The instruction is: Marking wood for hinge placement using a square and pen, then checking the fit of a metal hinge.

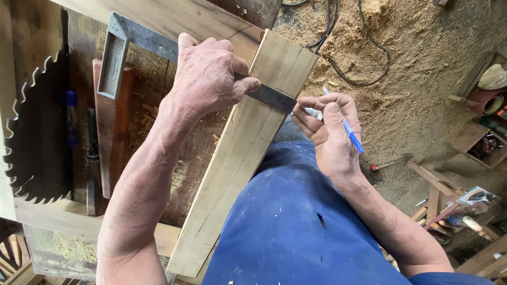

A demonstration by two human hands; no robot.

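A pale wooden plank [240,158] lies slanted across the dark workbench [153,89], its far end sticking past the edge. My left hand [208,74] presses a metal try square [142,39] flat across the plank, its blade reaching to the plank's right edge. My right hand [330,132] holds a blue pen [351,134] just off the plank's right edge, beside the blade's tip. My blue trousers [290,221] fill the lower middle.
A large circular saw blade [37,126] rests at the left of the bench beside a chisel with a blue handle [71,119] and a reddish wood strip [113,132]. Sawdust and a black cable [359,58] cover the floor. Wood offcuts [438,195] lie at right.
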